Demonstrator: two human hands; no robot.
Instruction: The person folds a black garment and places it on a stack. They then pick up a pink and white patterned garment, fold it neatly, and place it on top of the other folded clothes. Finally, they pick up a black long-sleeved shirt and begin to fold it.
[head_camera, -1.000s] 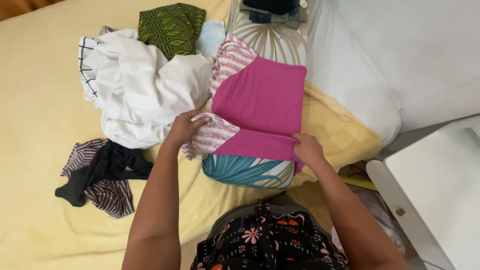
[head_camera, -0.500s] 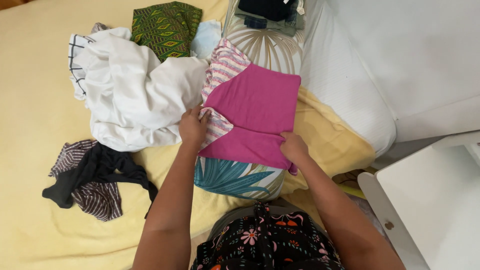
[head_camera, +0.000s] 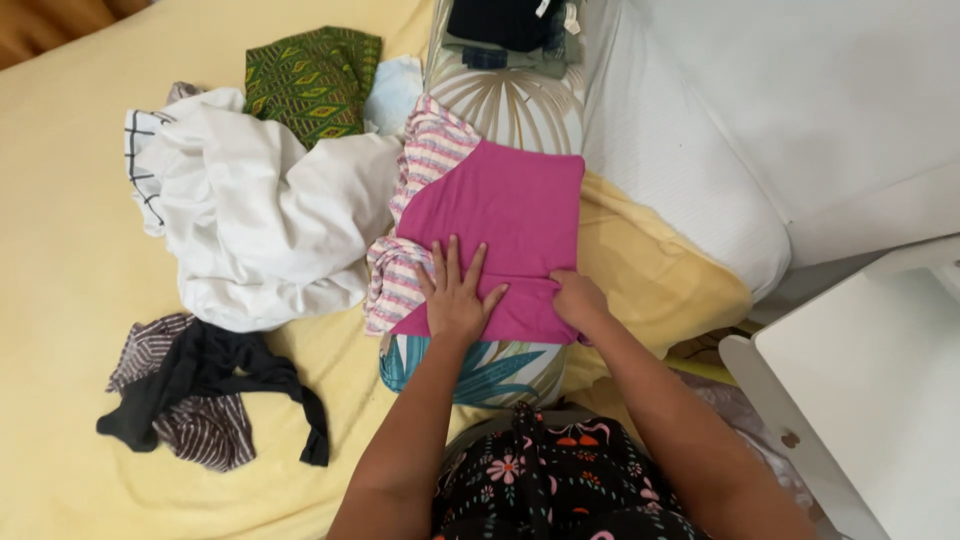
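Folded magenta garment (head_camera: 510, 215), flat on leaf-print cushion (head_camera: 500, 365)

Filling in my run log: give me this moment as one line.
left hand flat on pink cloth | right hand gripping its near edge | white pile beside

Bright, even light; soft shadows; sharp focus.

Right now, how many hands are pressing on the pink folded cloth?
2: the left hand lies flat on the pink folded cloth, the right hand grips its near edge.
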